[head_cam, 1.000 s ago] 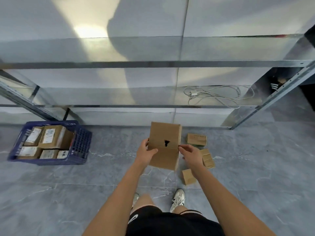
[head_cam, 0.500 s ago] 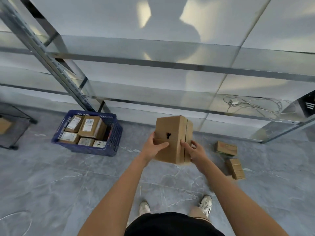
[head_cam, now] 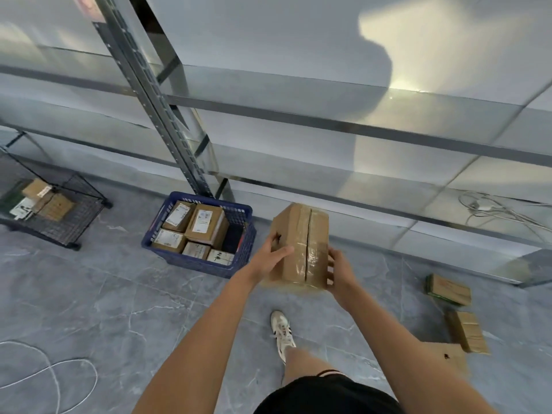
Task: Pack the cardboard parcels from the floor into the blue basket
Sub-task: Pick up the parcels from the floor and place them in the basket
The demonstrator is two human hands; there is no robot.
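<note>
I hold a tall taped cardboard parcel [head_cam: 301,243] in the air between both hands. My left hand [head_cam: 270,256] grips its left face, where there is a small torn hole. My right hand [head_cam: 339,271] presses its right side. The blue basket [head_cam: 239,215] stands on the floor just left of the parcel and holds several labelled cardboard parcels [head_cam: 204,224]. Three more parcels lie on the floor at the right: a flat one [head_cam: 449,289], a taped one [head_cam: 467,331] and a brown one [head_cam: 448,358] partly hidden by my right arm.
A metal shelf rack upright [head_cam: 167,121] stands behind the basket. A black wire basket [head_cam: 77,210] with boxes sits at far left. A white cable [head_cam: 50,369] lies on the grey floor at lower left, more cables [head_cam: 490,210] on the bottom shelf at right. My shoe [head_cam: 282,330] is below the parcel.
I have turned left with the parcel held in both hands. The blue basket is now close beside it, and the floor parcels have slid to the right of the view.
</note>
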